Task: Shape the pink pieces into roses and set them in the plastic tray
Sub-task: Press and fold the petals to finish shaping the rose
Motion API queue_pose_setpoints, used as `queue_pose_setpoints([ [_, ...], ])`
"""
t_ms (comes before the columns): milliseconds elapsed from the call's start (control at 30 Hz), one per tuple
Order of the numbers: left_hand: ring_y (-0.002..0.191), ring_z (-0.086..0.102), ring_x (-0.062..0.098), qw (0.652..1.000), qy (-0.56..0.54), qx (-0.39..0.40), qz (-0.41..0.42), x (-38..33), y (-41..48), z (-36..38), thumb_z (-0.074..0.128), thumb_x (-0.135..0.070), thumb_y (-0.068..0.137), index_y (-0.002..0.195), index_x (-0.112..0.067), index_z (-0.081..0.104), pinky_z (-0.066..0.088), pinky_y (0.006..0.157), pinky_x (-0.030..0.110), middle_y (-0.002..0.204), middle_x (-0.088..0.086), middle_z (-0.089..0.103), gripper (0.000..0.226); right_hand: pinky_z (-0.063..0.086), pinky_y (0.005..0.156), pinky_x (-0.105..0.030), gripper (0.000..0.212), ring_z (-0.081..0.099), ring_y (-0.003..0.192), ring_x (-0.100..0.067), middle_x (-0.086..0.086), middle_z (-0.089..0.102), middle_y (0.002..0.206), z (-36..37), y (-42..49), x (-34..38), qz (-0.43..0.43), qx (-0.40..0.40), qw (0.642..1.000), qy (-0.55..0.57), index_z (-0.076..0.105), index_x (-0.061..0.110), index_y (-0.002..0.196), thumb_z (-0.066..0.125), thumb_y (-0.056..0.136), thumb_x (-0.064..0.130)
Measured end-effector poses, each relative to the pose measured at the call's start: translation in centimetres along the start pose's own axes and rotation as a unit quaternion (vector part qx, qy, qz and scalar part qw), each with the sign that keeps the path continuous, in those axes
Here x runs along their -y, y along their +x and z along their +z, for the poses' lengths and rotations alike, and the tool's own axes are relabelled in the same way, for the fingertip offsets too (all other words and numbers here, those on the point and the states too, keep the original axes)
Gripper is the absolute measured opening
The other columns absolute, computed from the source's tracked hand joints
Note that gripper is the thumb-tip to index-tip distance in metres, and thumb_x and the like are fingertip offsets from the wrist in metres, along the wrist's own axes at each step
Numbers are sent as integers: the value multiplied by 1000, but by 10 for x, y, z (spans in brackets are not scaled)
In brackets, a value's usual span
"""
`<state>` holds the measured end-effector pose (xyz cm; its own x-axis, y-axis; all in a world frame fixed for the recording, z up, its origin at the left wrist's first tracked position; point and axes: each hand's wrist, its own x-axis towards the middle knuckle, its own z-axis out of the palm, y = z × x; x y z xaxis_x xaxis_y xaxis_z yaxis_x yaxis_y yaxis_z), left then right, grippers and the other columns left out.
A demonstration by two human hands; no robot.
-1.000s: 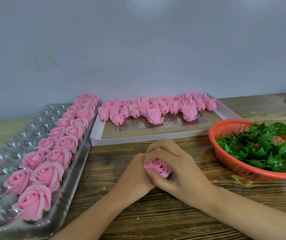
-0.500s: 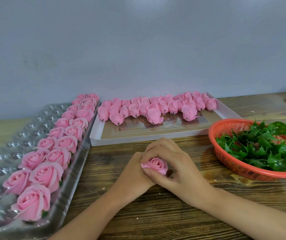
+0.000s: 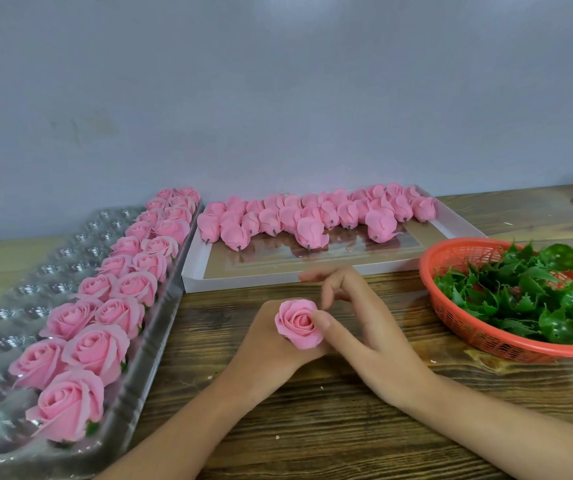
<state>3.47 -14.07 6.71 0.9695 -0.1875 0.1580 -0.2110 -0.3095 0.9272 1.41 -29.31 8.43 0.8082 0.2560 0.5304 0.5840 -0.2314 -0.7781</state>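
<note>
A shaped pink rose (image 3: 298, 323) sits open-faced at the table's middle. My left hand (image 3: 267, 344) grips it from below and behind, fingers hidden under the bloom. My right hand (image 3: 375, 327) is beside it on the right, thumb and one fingertip pinching the edge of an outer petal, the other fingers lifted. The clear plastic tray (image 3: 35, 271) lies at the left, with two rows of finished roses (image 3: 101, 344) along its right side. Several unshaped pink pieces (image 3: 312, 216) lie in a white box tray (image 3: 278, 282) behind my hands.
An orange mesh basket (image 3: 430, 261) full of green plastic leaves (image 3: 520, 292) stands at the right. The wooden table ends at a grey wall close behind the trays. Bare wood shows between my arms and the front edge.
My right hand, which was cupped over the rose, has lifted its fingers off and now touches only the right edge. The rose is fully exposed and has shifted slightly.
</note>
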Motion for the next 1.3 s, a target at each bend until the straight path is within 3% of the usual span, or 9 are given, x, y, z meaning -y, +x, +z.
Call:
queue_pose_setpoints([
  [300,72,43,-35,999,46,-11,13,2,3,0,80,-10,70,85,-43,34,38,64,-3,87,-24,46,58,36,93,-15,26,53,119,-14,9,56,120,2,2,2,-26,-7,999,-38,51,29,74,44,99,33],
  [367,71,49,-27,993,106,37,47,-4,6,1,75,-8,76,74,-38,42,39,66,4,68,-19,52,44,36,93,-15,26,54,118,-15,10,56,120,3,3,2,-24,-8,999,-35,49,29,74,43,100,33],
  [467,66,57,-6,987,113,50,99,-12,8,-1,77,-15,72,62,-32,53,41,62,6,67,-20,62,31,35,93,-13,26,53,119,-11,11,56,120,3,2,0,-17,-9,998,-56,49,28,73,44,98,34],
  [667,57,52,-1,990,80,48,109,-13,7,-4,75,-8,73,60,-23,55,41,56,10,58,-14,57,28,39,95,-17,20,51,122,-6,15,56,119,2,2,-4,-4,-34,997,-67,51,19,82,49,93,35],
  [767,60,56,-4,991,80,69,86,-13,4,-3,74,-14,74,66,-26,57,42,58,6,61,-12,59,23,47,93,-32,10,54,121,-16,12,54,126,-2,2,1,-57,-66,996,-17,55,19,99,51,96,28],
  [900,69,50,-27,994,80,69,40,-2,4,1,74,-5,76,86,-37,49,39,61,-3,79,-18,54,41,36,103,-17,7,48,131,-15,7,52,132,1,1,5,-91,17,996,-17,65,19,98,60,95,21],
  [1000,73,37,-36,968,213,86,97,-8,7,4,62,-18,87,69,-37,40,28,70,-9,68,-19,44,34,37,103,-19,11,47,132,-16,13,50,134,3,1,3,-56,61,997,-3,67,24,90,64,93,14],
  [1233,71,51,-22,973,182,106,95,-13,6,2,62,-18,87,64,-37,48,37,61,-2,62,-26,58,32,38,105,-21,16,43,137,-16,9,49,136,3,3,0,-21,96,995,18,67,22,92,72,87,7],
  [1300,70,51,-22,974,179,103,92,-12,4,1,64,-14,85,66,-37,48,38,60,-1,60,-17,58,34,38,105,-20,14,43,137,-16,7,51,136,2,3,1,-28,87,995,29,67,18,95,73,86,10],
])
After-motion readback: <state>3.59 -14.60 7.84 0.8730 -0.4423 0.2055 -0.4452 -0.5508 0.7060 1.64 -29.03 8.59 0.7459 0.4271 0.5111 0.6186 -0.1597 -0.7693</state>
